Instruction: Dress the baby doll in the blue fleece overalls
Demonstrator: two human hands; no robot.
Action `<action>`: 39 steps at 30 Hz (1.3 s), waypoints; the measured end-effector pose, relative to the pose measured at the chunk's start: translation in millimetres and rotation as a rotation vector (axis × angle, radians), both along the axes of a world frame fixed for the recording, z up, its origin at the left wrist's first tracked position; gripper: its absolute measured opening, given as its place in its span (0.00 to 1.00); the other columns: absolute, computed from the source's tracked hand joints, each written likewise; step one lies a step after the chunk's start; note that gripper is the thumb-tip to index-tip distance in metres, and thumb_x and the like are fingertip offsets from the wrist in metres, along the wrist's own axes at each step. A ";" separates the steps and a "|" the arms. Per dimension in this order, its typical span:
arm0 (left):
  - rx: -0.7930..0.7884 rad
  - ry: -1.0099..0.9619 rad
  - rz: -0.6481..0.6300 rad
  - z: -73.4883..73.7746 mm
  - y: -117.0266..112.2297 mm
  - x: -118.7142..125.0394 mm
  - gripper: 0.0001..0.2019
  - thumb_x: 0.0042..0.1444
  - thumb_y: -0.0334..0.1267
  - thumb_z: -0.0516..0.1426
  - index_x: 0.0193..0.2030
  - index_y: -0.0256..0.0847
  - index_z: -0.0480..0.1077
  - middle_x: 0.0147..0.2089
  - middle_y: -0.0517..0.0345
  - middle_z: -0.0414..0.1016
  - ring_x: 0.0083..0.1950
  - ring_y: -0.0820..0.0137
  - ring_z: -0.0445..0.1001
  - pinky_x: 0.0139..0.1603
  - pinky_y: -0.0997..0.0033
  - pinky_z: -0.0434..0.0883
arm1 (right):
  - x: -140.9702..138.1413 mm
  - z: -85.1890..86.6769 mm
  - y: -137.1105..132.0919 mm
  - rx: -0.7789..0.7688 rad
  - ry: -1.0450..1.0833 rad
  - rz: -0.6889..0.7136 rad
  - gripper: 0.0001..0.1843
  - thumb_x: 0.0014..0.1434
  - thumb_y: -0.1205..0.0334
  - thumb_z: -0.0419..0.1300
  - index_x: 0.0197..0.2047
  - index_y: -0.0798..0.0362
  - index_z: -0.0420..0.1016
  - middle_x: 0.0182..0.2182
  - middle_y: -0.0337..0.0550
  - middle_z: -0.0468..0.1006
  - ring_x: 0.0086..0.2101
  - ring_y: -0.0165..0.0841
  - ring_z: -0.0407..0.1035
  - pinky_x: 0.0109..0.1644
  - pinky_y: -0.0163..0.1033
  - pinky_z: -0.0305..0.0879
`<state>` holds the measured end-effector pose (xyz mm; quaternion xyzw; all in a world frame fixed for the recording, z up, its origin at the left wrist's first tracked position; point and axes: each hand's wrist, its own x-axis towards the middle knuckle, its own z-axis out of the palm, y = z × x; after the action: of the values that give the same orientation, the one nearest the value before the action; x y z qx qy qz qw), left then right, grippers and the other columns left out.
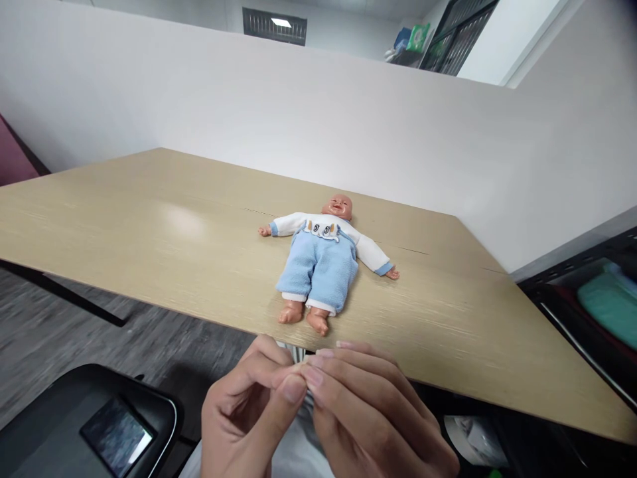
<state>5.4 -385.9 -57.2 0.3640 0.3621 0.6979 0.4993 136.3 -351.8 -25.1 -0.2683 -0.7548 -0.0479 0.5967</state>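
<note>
In the head view, my left hand [253,405] and my right hand [375,415] meet fingertip to fingertip in front of the table's near edge. Thumb and index finger of the left hand are pressed together. The right hand's fingers are bent and close together, touching the left fingertips; its thumb is mostly hidden. Whatever lies between the fingertips, if anything, is too small or covered to make out. Just beyond the hands, a baby doll [321,259] in a white top and light blue overalls lies on its back, arms spread and bare feet toward me. Neither hand touches it.
The doll lies on a wooden table [149,219] that backs onto a white partition [249,106]. At lower left, a phone [118,435] rests on a black chair seat [50,411]. A dark rack [562,292] with a green item [610,302] stands at right.
</note>
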 end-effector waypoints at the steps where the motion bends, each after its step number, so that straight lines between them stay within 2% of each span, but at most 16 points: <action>1: 0.049 0.034 -0.019 -2.3 0.6 -2.1 0.11 0.65 0.41 0.68 0.32 0.42 0.80 0.31 0.57 0.71 0.34 0.70 0.71 0.38 0.72 0.72 | 0.8 0.6 0.2 -0.005 -0.001 0.006 0.08 0.66 0.78 0.67 0.44 0.58 0.84 0.37 0.40 0.90 0.39 0.31 0.86 0.50 0.35 0.86; 5: 0.143 0.120 -0.036 -6.8 2.2 -9.0 0.07 0.68 0.35 0.65 0.36 0.43 0.80 0.31 0.58 0.71 0.34 0.69 0.71 0.36 0.71 0.72 | 4.0 1.1 -0.8 -0.027 -0.030 0.017 0.09 0.65 0.79 0.67 0.44 0.58 0.85 0.38 0.40 0.90 0.41 0.31 0.86 0.53 0.37 0.85; 11: 0.206 0.183 -0.059 -6.9 2.1 -7.8 0.07 0.70 0.33 0.63 0.39 0.45 0.80 0.31 0.58 0.71 0.34 0.68 0.70 0.36 0.69 0.72 | 5.1 3.0 -2.9 -0.027 -0.029 0.021 0.09 0.65 0.79 0.68 0.44 0.59 0.85 0.39 0.39 0.90 0.41 0.30 0.85 0.54 0.36 0.85; 17: 0.091 0.027 0.105 -1.9 -3.6 12.8 0.09 0.68 0.41 0.66 0.35 0.44 0.80 0.29 0.59 0.68 0.33 0.70 0.64 0.36 0.71 0.67 | 3.1 -1.8 0.2 0.034 -0.009 0.012 0.06 0.67 0.77 0.67 0.43 0.59 0.85 0.38 0.40 0.90 0.40 0.30 0.85 0.53 0.35 0.86; 22: 0.032 -0.029 0.096 1.9 -5.1 18.3 0.11 0.66 0.43 0.68 0.32 0.44 0.80 0.29 0.58 0.68 0.34 0.69 0.63 0.37 0.70 0.67 | 4.6 -12.3 -1.9 0.048 -0.026 -0.021 0.08 0.66 0.77 0.69 0.45 0.57 0.85 0.41 0.39 0.90 0.43 0.31 0.85 0.54 0.37 0.86; 26: 0.046 -0.007 0.073 -3.7 -2.9 10.6 0.09 0.66 0.43 0.68 0.34 0.45 0.82 0.29 0.58 0.69 0.34 0.70 0.65 0.38 0.72 0.69 | 3.5 -14.0 -1.0 0.024 0.017 -0.017 0.08 0.68 0.76 0.67 0.46 0.55 0.84 0.39 0.38 0.90 0.40 0.31 0.86 0.49 0.37 0.87; 31: 0.217 0.161 0.021 -11.9 9.4 -4.5 0.04 0.67 0.35 0.66 0.41 0.46 0.83 0.33 0.58 0.73 0.35 0.71 0.73 0.37 0.75 0.74 | -3.7 -16.3 3.7 -0.058 0.217 0.089 0.09 0.66 0.77 0.65 0.46 0.57 0.82 0.34 0.41 0.88 0.33 0.33 0.84 0.40 0.40 0.86; 34: 0.299 0.282 0.110 -8.6 17.8 -7.7 0.03 0.66 0.33 0.66 0.39 0.44 0.82 0.32 0.59 0.74 0.34 0.72 0.74 0.35 0.76 0.74 | -7.3 -18.1 0.5 -0.199 0.314 0.109 0.14 0.62 0.78 0.65 0.49 0.55 0.81 0.35 0.40 0.87 0.34 0.34 0.83 0.42 0.41 0.84; 39: 0.414 0.454 0.195 2.4 25.5 -6.3 0.06 0.60 0.27 0.65 0.35 0.42 0.79 0.30 0.60 0.76 0.32 0.72 0.75 0.32 0.77 0.74 | -5.6 -15.4 -11.8 -0.393 0.280 0.058 0.17 0.60 0.76 0.65 0.50 0.51 0.80 0.39 0.40 0.87 0.38 0.33 0.84 0.45 0.36 0.83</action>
<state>-0.9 -360.3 -54.8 0.5678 0.3479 0.7022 0.2519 130.7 -363.6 -40.5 -0.3617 -0.6668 0.1546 0.6330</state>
